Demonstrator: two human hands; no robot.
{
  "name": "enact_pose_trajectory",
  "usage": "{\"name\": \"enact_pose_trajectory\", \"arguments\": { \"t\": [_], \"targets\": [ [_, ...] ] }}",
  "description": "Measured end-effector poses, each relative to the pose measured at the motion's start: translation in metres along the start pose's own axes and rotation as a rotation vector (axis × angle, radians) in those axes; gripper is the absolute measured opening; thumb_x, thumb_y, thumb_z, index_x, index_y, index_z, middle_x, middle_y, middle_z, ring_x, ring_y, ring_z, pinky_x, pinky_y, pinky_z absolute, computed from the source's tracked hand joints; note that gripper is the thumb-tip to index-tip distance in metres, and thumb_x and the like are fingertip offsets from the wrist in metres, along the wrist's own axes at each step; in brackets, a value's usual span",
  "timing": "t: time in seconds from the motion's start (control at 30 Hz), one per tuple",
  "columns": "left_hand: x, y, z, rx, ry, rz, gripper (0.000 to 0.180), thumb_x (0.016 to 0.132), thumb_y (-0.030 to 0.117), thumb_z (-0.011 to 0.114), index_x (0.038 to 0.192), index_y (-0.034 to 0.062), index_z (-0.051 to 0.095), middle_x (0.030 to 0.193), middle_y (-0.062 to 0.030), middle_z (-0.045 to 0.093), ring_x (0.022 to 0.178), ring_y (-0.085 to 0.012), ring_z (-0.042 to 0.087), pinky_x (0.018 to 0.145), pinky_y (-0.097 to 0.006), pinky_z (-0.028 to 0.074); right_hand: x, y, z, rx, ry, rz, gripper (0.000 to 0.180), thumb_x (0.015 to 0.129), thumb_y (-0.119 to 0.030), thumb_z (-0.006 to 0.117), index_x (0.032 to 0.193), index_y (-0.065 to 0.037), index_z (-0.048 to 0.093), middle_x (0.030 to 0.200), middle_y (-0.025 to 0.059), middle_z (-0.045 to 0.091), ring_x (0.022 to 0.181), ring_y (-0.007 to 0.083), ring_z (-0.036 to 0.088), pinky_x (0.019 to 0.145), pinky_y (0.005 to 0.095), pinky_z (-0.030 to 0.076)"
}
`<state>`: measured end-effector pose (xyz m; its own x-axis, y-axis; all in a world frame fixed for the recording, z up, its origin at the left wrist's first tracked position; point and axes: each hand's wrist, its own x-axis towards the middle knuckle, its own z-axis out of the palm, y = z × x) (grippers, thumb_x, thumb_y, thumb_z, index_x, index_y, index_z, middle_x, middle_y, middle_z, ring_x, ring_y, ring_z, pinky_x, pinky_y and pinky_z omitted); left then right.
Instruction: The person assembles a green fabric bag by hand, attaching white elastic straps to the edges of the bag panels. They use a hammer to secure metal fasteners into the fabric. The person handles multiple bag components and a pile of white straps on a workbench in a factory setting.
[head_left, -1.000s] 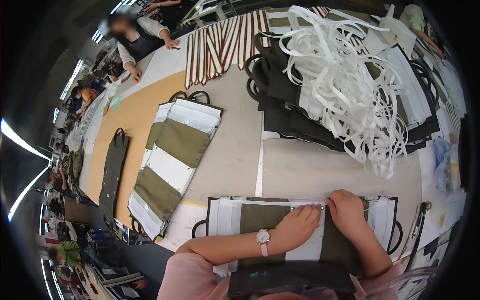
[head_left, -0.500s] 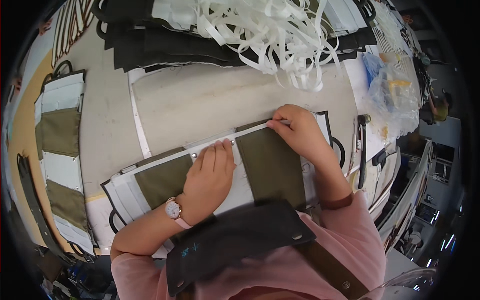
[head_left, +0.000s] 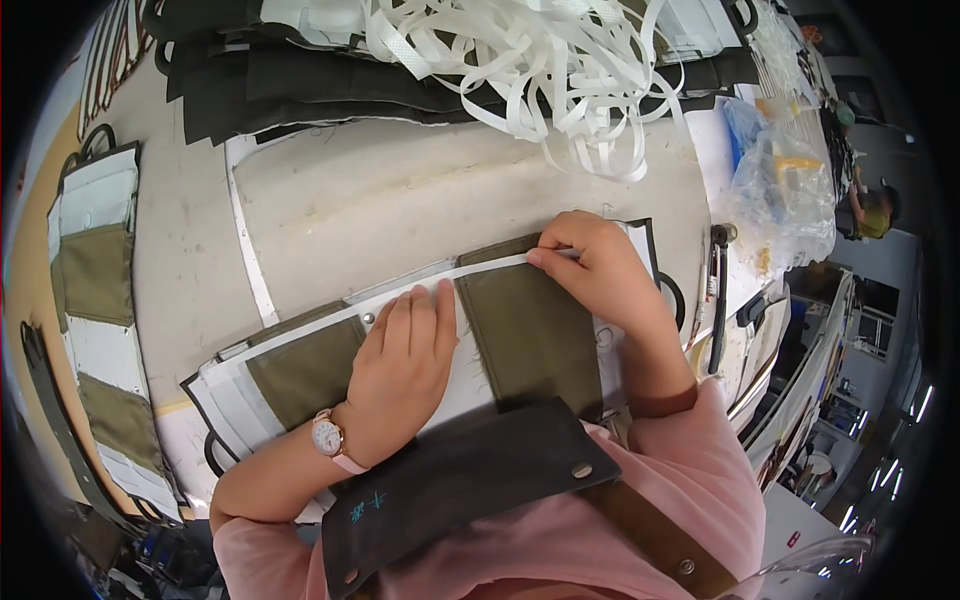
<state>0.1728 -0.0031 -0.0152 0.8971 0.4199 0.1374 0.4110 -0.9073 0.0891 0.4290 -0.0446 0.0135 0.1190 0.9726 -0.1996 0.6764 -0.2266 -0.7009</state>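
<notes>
In front of me lies a bag panel of olive and white fabric with dark edging, tilted up toward the right. A narrow white strip runs along its far edge. My left hand rests flat on the middle of the panel, fingers stretched out just below the strip. Beside those fingers shows a round metal snap. At the right part of the far edge, my right hand pinches the white strip between thumb and fingers. Dark loop handles stick out from the panel's short ends.
Stacked dark bag pieces lie at the back under a tangle of white ribbon. Another olive and white bag piece lies at the left, near a dark strap. To the right are a hammer-like tool and clear plastic bags.
The whole view has shifted slightly. My left fingers now cover a second snap that showed beside them before. My right hand keeps its pinch at the far edge.
</notes>
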Motion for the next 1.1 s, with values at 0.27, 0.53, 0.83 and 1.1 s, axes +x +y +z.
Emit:
{"name": "enact_pose_trajectory", "arguments": {
  "t": [0.27, 0.53, 0.83, 1.1],
  "targets": [
    [0.002, 0.003, -0.002, -0.024, -0.02, -0.03, 0.057, 0.092, 0.023, 0.064, 0.139, -0.0066, 0.052, 0.118, -0.0183, 0.059, 0.108, -0.0303, 0.058, 0.092, -0.036, 0.052, -0.003, 0.0, 0.002, -0.063, 0.028, -0.002, 0.015, 0.085, -0.008, 0.074, 0.081, 0.001, 0.063, 0.074, 0.0125, 0.059, 0.065, 0.0269, 0.056, 0.061, 0.0363, 0.045],
    [0.009, -0.002, -0.002, 0.009, 0.011, -0.016, 0.055, 0.089, 0.022, 0.066, 0.141, 0.0075, 0.057, 0.108, -0.0122, 0.059, 0.087, -0.0245, 0.056, 0.076, -0.033, 0.051, 0.004, 0.003, 0.01, -0.195, 0.052, -0.024, 0.021, 0.085, -0.016, 0.073, 0.077, -0.001, 0.061, 0.075, 0.0148, 0.062, 0.072, 0.036, 0.059, 0.065, 0.0436, 0.046],
    [0.021, -0.006, -0.009, -0.053, -0.027, -0.006, 0.052, 0.087, 0.02, 0.067, 0.137, 0.008, 0.061, 0.088, -0.0083, 0.048, 0.077, -0.0234, 0.051, 0.07, -0.035, 0.048, 0.005, 0.008, 0.012, -0.229, 0.05, -0.04, 0.021, 0.086, -0.018, 0.071, 0.077, -0.002, 0.061, 0.076, 0.0155, 0.063, 0.076, 0.0374, 0.061, 0.068, 0.0465, 0.047],
    [0.04, -0.016, 0.007, -0.206, 0.043, 0.134, 0.045, 0.085, 0.019, 0.069, 0.126, -0.0007, 0.063, 0.109, -0.0132, 0.058, 0.094, -0.0251, 0.058, 0.083, -0.036, 0.049, 0.004, 0.004, 0.013, -0.291, 0.06, -0.05, 0.021, 0.085, -0.018, 0.072, 0.077, -0.002, 0.061, 0.078, 0.0148, 0.064, 0.078, 0.0378, 0.062, 0.069, 0.0472, 0.048]
  ]
}}
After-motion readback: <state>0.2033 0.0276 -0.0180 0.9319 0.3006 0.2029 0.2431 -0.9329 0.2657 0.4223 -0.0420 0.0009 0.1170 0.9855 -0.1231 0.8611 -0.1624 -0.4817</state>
